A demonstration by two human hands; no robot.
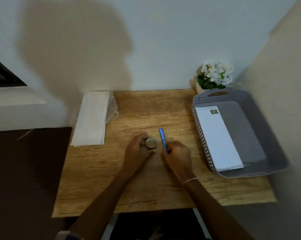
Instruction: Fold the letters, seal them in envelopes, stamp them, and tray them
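While the head view is smeared with motion, it shows enough to place things: both hands work at the middle of the wooden tabletop (146,110). The left hand (139,150) curls its fingers round a small round thing (151,142), steadying it on the wood; whether it is a roll, a pad or a pot, I cannot tell. The right hand (178,157) is closed round the lower end of a blue pen (162,137), whose far end points away from the person, just beside the round thing, so the two seem meant to be used together. On the right a grey perforated tray (200,129) holds one white envelope (217,135) lying flat against its left wall, a stamp (213,111) at its far corner; that letter looks finished. A stack of white sheets (91,118) lies at the far left edge, well apart from the hands, probably kept there as supply within the left hand's reach. A pot of white flowers (215,75) stands behind the tray. No sheet lies between the hands, so the next letter is not yet begun.
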